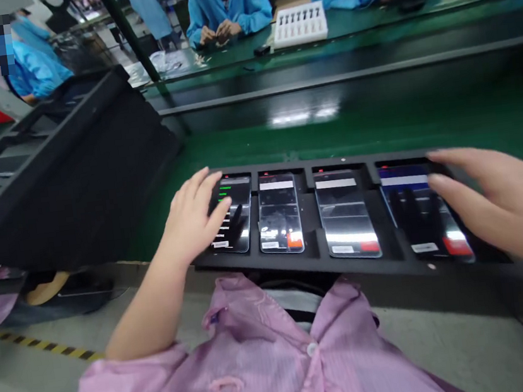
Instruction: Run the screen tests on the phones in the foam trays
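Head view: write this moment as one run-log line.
tray: on green table | phones: four in tray, screens lit | left hand: open, at left end | right hand: open, at right end | contact: unclear

Green bench [237, 151] lies open beyond the tray [311, 214], black crates [106, 139] blocking left.

Before you, a tray [311, 214] holding four phones [279, 216] in a row lies on the near surface [260, 145]; left stands a tray stack [109, 157], and a box [300, 41] sits on the far surface [351, 21].
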{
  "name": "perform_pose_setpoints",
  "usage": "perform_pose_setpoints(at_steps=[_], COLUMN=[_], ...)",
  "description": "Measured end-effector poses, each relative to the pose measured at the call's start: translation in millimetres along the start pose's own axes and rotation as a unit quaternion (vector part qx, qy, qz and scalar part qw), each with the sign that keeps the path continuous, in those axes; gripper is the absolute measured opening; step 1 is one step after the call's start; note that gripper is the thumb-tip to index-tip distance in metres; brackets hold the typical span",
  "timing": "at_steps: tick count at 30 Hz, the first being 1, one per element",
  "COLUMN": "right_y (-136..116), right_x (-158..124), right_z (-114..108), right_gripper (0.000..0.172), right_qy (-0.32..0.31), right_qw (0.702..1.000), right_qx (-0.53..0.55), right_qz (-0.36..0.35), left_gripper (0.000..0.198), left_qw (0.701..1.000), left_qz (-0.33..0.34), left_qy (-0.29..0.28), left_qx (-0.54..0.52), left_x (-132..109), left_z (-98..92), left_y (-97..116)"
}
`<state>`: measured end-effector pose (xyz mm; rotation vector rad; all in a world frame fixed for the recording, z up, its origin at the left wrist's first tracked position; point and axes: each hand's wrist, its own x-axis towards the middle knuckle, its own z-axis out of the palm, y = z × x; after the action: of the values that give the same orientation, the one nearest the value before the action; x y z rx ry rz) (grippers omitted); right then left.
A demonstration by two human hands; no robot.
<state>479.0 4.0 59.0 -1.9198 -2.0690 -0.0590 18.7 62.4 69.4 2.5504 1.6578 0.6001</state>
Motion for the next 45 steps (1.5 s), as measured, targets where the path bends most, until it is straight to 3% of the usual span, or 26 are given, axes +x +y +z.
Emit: perform_pose_setpoints(at_steps=[2, 4, 7, 12, 15, 19, 23, 26, 28, 30, 32, 35, 38, 41, 45], right_y=[-10, -16, -16, -20, -47, -93, -108, -96, -81, -64, -48, -29, -20, -15, -13], right_x=[47, 85, 113, 117, 123, 129, 128, 112, 87, 51, 9, -47, -81, -95, -98], right_z=[-8, -5, 10, 18, 19, 42, 56, 32, 7, -15, -27, -23, -5, 10, 13], right_gripper=[0.059, 0.057, 0.06, 0.06, 0.059, 0.053, 0.049, 0.054, 0.057, 0.053, 0.044, 0.033, 0.03, 0.032, 0.032], right_qy=[-0.081, -0.113, -0.171, -0.2, -0.17, -0.148, -0.125, -0.088, -0.046, 0.035, 0.104, 0.135, 0.13, 0.113, 0.077], right_qw=[0.996, 0.991, 0.976, 0.967, 0.979, 0.988, 0.991, 0.996, 0.998, 0.993, 0.983, 0.981, 0.988, 0.992, 0.996], right_qx=[-0.005, -0.024, -0.056, -0.089, -0.078, -0.052, -0.033, 0.007, 0.041, 0.102, 0.128, 0.09, 0.059, 0.06, 0.043], right_qz=[0.043, 0.07, 0.119, 0.132, 0.076, -0.004, -0.022, -0.032, -0.032, -0.042, -0.078, -0.105, -0.067, -0.022, -0.028], left_gripper=[0.047, 0.046, 0.045, 0.046, 0.051, 0.056, 0.058, 0.055, 0.051, 0.044, 0.041, 0.041, 0.045, 0.046, 0.048], left_qw=[1.0, 0.998, 0.996, 0.995, 0.997, 0.994, 0.993, 0.995, 0.995, 0.988, 0.988, 0.995, 0.997, 0.995, 0.995], left_qz=[0.022, -0.002, -0.017, -0.024, 0.009, 0.084, 0.106, 0.087, 0.081, 0.117, 0.116, 0.062, -0.005, -0.035, -0.04], left_qy=[-0.013, -0.054, -0.075, -0.066, -0.038, -0.025, -0.013, 0.02, 0.055, 0.1, 0.103, 0.067, 0.048, 0.067, 0.067], left_qx=[0.001, 0.021, 0.041, 0.065, 0.064, 0.062, 0.058, 0.04, 0.023, -0.005, -0.013, -0.051, -0.066, -0.066, -0.055], left_x=[46, 86, 115, 113, 115, 115, 109, 103, 87, 60, 24, -29, -62, -74, -73], left_z=[5.9, 18.2, 41.7, 57.3, 52.7, 58.8, 60.9, 37.9, 14.8, -5.8, -17.0, -11.8, 7.2, 21.0, 24.1], left_y=[1, 4, 8, 18, 44, 89, 102, 88, 72, 52, 33, 12, 6, 10, 14])
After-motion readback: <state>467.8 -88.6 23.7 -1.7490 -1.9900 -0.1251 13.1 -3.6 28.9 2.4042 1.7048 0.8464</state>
